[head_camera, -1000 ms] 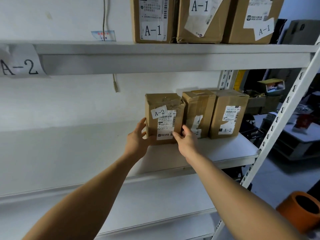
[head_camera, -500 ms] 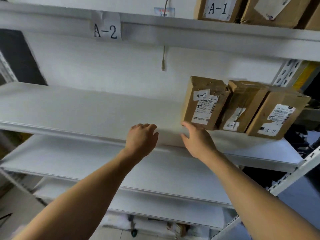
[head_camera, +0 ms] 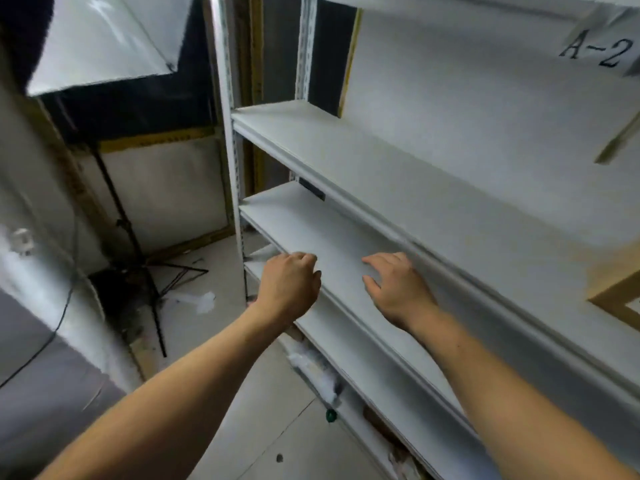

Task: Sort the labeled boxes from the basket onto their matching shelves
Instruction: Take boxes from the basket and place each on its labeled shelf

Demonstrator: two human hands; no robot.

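Both my hands hang in front of the white shelf unit and hold nothing. My left hand point(head_camera: 289, 284) has loosely curled fingers near the front edge of a lower shelf point(head_camera: 325, 230). My right hand point(head_camera: 396, 287) is relaxed with spread fingers over that same shelf. The A-2 label point(head_camera: 597, 50) is taped to the beam at the upper right, above the A-2 shelf point(head_camera: 398, 157). A brown corner of a cardboard box point(head_camera: 620, 303) shows at the right edge. The basket is out of view.
A white upright post point(head_camera: 228, 133) marks the shelf unit's left end. A black light stand point(head_camera: 138, 258) with a softbox point(head_camera: 104, 39) stands on the tiled floor to the left. White scraps point(head_camera: 313, 372) lie under the lowest shelf.
The view has swung left and down, away from the A-2 boxes. Both hands have let go of the box and drawn back from the A-2 shelf to the lower shelf.
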